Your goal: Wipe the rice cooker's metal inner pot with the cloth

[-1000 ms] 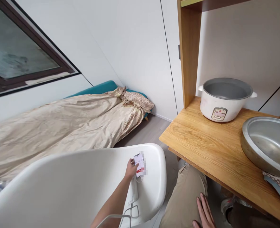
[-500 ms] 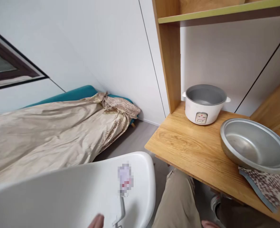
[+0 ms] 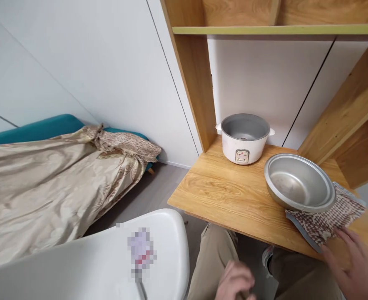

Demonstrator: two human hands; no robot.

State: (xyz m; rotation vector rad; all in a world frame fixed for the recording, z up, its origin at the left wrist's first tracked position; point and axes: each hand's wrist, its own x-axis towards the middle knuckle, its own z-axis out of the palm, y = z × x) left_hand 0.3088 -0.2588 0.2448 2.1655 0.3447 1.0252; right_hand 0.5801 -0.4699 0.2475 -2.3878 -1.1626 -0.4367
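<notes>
— The left hand [image 3: 235,283]?

— Curled loosely above the khaki-trousered thigh [image 3: 212,258], holding nothing, beside the smooth white moulded chair [image 3: 87,266].

— And the right hand [image 3: 355,266]?

— Fingers spread, tips touching the brown woven cloth [image 3: 327,218] under the dull round metal basin [image 3: 299,183].

— The surface?

— A grained wooden desk [image 3: 221,191], with a white rice cooker [image 3: 244,139] at the back, white walls around, and a beige satin bedcover [image 3: 46,179] far left.
</notes>
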